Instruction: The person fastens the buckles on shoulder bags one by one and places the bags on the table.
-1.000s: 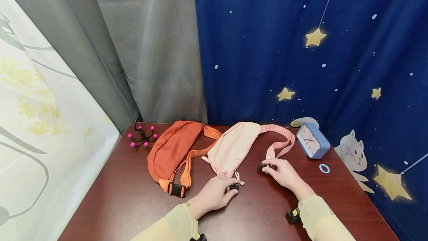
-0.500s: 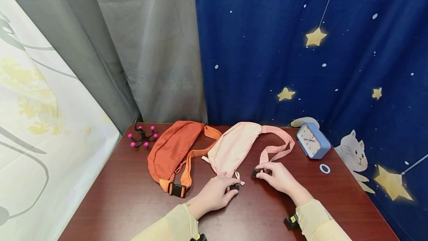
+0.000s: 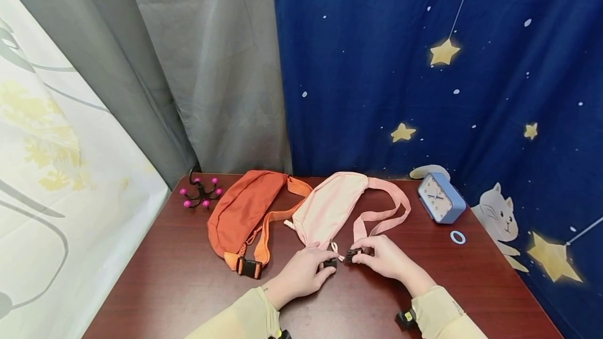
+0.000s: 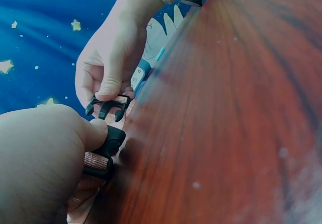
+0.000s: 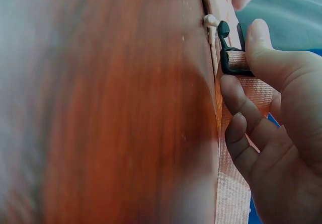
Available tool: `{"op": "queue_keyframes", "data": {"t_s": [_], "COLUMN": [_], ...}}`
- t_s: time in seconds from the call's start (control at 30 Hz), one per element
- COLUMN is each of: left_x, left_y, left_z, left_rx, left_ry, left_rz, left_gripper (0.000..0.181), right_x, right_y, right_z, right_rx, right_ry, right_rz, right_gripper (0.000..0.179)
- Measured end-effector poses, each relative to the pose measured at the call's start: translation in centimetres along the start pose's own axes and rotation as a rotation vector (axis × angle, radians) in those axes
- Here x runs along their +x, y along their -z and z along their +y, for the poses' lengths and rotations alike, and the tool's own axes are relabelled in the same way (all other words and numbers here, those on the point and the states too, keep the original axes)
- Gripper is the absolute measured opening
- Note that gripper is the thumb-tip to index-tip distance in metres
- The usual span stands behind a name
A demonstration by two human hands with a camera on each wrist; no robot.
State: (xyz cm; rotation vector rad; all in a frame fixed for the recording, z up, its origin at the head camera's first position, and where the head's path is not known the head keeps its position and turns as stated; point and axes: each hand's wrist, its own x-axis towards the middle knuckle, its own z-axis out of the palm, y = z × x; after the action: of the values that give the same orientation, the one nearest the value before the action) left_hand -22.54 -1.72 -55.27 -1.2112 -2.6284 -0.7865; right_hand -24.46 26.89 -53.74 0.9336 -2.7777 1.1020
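A pink waist bag (image 3: 332, 205) lies on the table with its strap (image 3: 398, 198) looped to the right. My left hand (image 3: 303, 273) pinches the black socket half of its buckle (image 4: 114, 142), close to the bag's near end. Between thumb and fingers, my right hand (image 3: 383, 258) holds the pronged buckle half (image 4: 106, 106), threaded on the pink strap. The prongs point at the socket across a small gap; the halves are apart. In the right wrist view the pronged half (image 5: 232, 63) sits under the thumb, and only part of the socket shows at the top.
Left of the pink bag lies an orange-red waist bag (image 3: 247, 208) with its black buckle (image 3: 249, 267) fastened. A black hook rack with pink knobs (image 3: 201, 192) stands at the back left. A blue clock (image 3: 440, 198) and a light blue ring (image 3: 457, 237) are at the right.
My right hand has moved left and nearer with the pronged buckle half, drawing the pink strap along and narrowing the gap to the socket. My left hand has stayed in place.
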Motion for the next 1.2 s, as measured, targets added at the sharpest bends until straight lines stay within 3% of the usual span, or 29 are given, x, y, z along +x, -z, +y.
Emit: {"op": "queue_keyframes", "data": {"t_s": [0.23, 0.63, 1.2], "left_x": [-0.1, -0.1, -0.1], "left_y": [-0.1, -0.2, -0.2], "left_z": [0.1, 0.1, 0.1], "left_rx": [0.005, 0.043, 0.036], "left_ry": [0.017, 0.024, 0.016], "left_rz": [0.008, 0.013, 0.018], "left_gripper": [0.032, 0.032, 0.034], "right_x": [0.1, 0.7, 1.1], "right_y": [-0.7, -1.6, -2.4], "right_z": [-0.6, -1.0, -1.5], "right_rx": [0.025, 0.000, 0.035], "right_ry": [0.032, 0.086, 0.031], "right_rz": [-0.047, -0.061, -0.070], "right_gripper": [0.010, 0.012, 0.011]}}
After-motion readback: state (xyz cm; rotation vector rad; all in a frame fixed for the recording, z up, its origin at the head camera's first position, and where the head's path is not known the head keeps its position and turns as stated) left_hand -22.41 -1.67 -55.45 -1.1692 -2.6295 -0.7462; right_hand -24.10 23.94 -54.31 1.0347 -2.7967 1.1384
